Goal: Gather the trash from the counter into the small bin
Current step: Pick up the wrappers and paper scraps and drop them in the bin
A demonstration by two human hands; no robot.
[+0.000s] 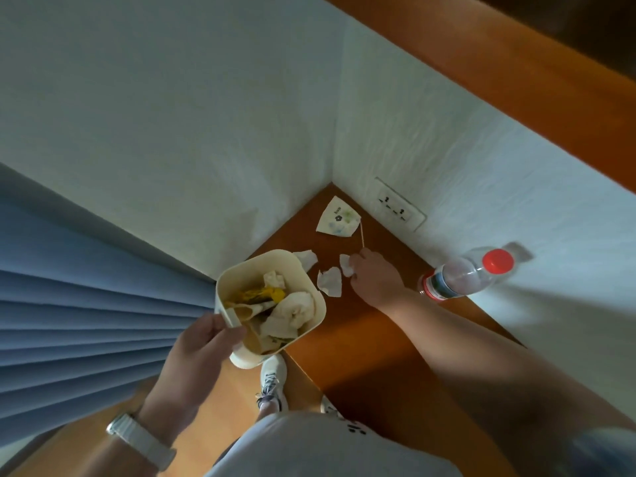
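Cream small bin (311,325), crumpled tissues (292,309) inside

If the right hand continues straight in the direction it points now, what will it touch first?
The right hand points toward the corner. Already on a paper scrap, it would probably meet the thin stick first, then the printed wrapper; depth is uncertain.

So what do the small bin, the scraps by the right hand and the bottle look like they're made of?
The small bin looks like matte cream plastic: smooth walls, rounded corners, an even rim. The scraps look like thin white tissue or paper, with torn, crumpled edges. The bottle looks like clear glossy plastic; the wall shows through it, under a red cap, likely plastic too.
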